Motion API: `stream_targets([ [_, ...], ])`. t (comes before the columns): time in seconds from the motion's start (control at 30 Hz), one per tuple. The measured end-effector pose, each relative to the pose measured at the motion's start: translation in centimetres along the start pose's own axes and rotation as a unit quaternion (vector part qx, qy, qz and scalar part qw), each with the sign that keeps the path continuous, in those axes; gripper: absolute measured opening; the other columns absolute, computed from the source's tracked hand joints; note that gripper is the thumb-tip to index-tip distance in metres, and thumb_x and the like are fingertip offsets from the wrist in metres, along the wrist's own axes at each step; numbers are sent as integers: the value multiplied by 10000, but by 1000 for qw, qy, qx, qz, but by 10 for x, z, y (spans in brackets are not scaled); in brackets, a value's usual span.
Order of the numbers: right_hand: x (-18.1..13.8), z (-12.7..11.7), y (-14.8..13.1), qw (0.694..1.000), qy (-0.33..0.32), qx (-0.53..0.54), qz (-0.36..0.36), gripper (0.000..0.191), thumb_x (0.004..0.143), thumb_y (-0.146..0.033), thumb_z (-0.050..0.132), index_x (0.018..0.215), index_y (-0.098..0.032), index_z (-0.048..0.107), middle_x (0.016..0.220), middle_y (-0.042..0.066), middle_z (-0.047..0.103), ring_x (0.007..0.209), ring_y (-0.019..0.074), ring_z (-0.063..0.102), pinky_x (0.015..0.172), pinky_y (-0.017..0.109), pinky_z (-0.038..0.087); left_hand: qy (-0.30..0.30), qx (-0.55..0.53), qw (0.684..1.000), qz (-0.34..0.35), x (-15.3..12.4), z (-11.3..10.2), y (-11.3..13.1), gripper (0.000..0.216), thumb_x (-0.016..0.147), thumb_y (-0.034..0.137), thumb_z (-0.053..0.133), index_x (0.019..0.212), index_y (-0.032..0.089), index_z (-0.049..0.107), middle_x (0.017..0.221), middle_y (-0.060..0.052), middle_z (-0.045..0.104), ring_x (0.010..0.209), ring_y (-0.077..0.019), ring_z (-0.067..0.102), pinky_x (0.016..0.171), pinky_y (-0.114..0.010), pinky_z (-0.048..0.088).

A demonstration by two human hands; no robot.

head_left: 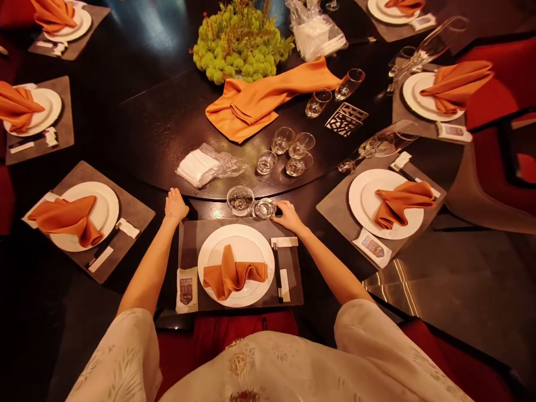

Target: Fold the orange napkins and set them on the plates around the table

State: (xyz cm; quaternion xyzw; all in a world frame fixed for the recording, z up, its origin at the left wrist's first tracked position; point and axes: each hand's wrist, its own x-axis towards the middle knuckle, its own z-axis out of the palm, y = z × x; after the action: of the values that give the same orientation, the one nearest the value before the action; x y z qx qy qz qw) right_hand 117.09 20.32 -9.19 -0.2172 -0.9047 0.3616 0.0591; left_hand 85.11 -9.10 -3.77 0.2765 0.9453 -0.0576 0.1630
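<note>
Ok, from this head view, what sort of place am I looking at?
Most likely a restaurant's private banquet room: a round dark table with a central turntable, matching settings of white plates with folded orange napkins, chopsticks, and small drinking glasses.

Item: head cam, single view, worn on person, above chest. Faces fwd & down, wide angle. Nearest: robe at btm edge, then left hand & right hand approx mid-frame. Farther: round table, seen from above, runs to top edge.
</note>
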Motion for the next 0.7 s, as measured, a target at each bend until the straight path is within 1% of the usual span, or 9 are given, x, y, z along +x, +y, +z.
stream_targets([
  [0.07,6,-15,8,996,76,22,33,363,739,-275,578,1088,-176,587,1010,86,615,979,232,525,888,387,410,-9,19,1000,-4,9,-3,-10,758,724,156,435,1392,-103,187,1465,-288,198,1357,-366,230,1104,-448,234],
  [0.1,13,-22,12,989,132,28,59,387,741,-286,576,1107,-164,567,1019,94,609,972,231,525,875,384,416,-14,25,1000,-6,14,-5,-15,758,721,162,437,1389,-103,195,1462,-287,208,1358,-364,227,1102,-453,234],
  [0.2,46,-35,17,960,255,19,115,734,657,-385,681,1289,-126,412,1178,152,539,1085,271,477,919,413,388,-27,36,999,-10,28,-11,-30,753,710,168,435,1378,-105,220,1454,-289,229,1359,-359,226,1092,-475,240],
  [0.27,71,-35,12,953,271,11,132,865,614,-429,720,1338,-133,351,1223,161,513,1146,292,440,967,445,344,-36,40,998,-12,36,-15,-39,746,704,161,429,1371,-109,232,1450,-292,239,1353,-358,243,1082,-482,257],
  [0.4,101,-21,-7,951,269,13,153,751,592,-437,744,1233,-160,467,1159,134,565,1134,294,462,976,468,335,-40,47,998,-8,49,-24,-59,724,689,132,422,1357,-102,267,1429,-306,274,1334,-366,284,1045,-494,308],
  [0.5,101,-22,-24,949,262,54,166,688,550,-414,777,1135,-141,538,1125,137,595,1061,266,523,946,431,389,-61,63,996,13,61,-36,-79,661,715,108,383,1344,-77,301,1411,-293,315,1326,-348,307,1042,-491,310],
  [0.57,93,-34,-40,935,293,88,181,687,531,-431,784,1109,-136,558,1122,146,603,1009,248,560,923,424,421,-84,81,992,46,71,-48,-97,580,748,97,343,1303,-72,359,1361,-292,382,1293,-345,357,1032,-490,319],
  [0.63,78,-54,-65,903,378,98,178,725,490,-477,795,1098,-150,572,1113,150,612,992,252,583,913,445,438,-103,95,986,92,83,-61,-118,505,777,91,316,1243,-67,431,1287,-292,452,1238,-347,421,1004,-483,349],
  [0.7,56,-71,-102,865,471,109,134,763,447,-503,814,1112,-208,585,1126,150,611,1019,257,593,911,441,450,-112,96,981,127,97,-69,-143,477,798,93,318,1237,-27,460,1285,-254,472,1230,-313,436,1017,-434,350],
])
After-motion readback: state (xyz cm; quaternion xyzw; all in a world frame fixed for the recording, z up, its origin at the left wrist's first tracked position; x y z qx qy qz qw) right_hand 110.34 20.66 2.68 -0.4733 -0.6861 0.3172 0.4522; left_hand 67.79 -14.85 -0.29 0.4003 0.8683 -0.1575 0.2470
